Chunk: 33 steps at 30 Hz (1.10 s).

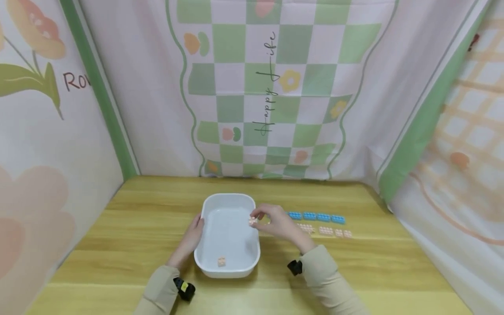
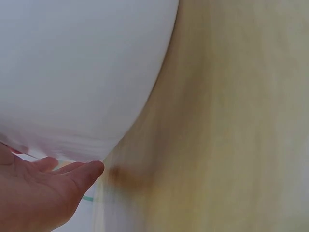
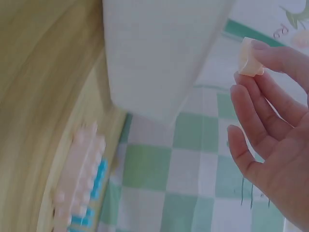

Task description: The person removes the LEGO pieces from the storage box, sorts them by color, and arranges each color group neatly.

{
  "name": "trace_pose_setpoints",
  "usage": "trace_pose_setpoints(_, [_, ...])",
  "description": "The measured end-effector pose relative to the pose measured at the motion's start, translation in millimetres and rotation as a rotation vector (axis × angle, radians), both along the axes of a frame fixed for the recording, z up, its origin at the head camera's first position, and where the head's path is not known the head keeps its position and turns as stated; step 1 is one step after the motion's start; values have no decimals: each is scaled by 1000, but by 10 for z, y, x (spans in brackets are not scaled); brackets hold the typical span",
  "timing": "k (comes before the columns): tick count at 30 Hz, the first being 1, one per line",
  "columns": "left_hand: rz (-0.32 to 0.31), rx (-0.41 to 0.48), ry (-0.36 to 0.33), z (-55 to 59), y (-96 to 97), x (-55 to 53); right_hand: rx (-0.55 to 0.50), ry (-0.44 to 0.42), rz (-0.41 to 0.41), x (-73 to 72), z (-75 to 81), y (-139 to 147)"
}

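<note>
A white rectangular tub (image 1: 230, 227) stands on the table, a small pale peach toy brick (image 1: 222, 261) lying on its floor near the front. My left hand (image 1: 194, 235) rests along the tub's left side; in the left wrist view its fingers (image 2: 87, 175) lie fairly straight against the tub's outer wall (image 2: 82, 77). Between thumb and fingertips my right hand (image 1: 277, 224) pinches another small pale peach brick (image 3: 249, 58), at the tub's right rim in the head view. The right wrist view shows that brick's hollow underside; the lower fingers are loosely bent below it.
Right of the tub lie a row of blue bricks (image 1: 323, 217) and, closer to me, a row of pink bricks (image 1: 326, 231), some partly behind my right forearm. A wooden table (image 1: 378, 262) extends around them. Patterned curtains (image 1: 232, 78) hang behind and at both sides.
</note>
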<state>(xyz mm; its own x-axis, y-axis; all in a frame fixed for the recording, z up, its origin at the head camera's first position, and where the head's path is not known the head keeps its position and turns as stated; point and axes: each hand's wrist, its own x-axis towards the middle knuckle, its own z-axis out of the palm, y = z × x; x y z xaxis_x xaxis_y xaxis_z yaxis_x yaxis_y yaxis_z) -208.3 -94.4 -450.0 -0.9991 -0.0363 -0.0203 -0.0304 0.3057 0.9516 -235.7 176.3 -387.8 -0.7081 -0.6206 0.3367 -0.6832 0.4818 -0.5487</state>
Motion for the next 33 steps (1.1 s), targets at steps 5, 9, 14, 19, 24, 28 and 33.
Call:
trace_pose_setpoints(5, [9, -13, -28, 19, -19, -11, -16, -56, -63, -60, 9, 208])
trace_pose_setpoints(9, [10, -18, -41, 41, -24, -7, -26, -86, -114, -99, 18, 362])
trace_pose_setpoints(14, [4, -1, -26, 61, -23, 6, -28, -111, -175, -136, 31, 577])
trace_pose_setpoints(19, [-2, 0, -26, 67, -17, 21, -4, -121, -248, -159, 17, 851])
trace_pose_setpoints(24, [3, 0, -41, 58, -8, 45, -3, -132, -321, -159, -19, 1120])
trace_pose_setpoints(28, [1, 1, -46, 49, -1, 65, -1, -112, -355, -158, -74, 1309])
trace_pose_setpoints(33, [-2, 5, -42, 48, 25, 73, 16, -88, -398, -150, -157, 1499])
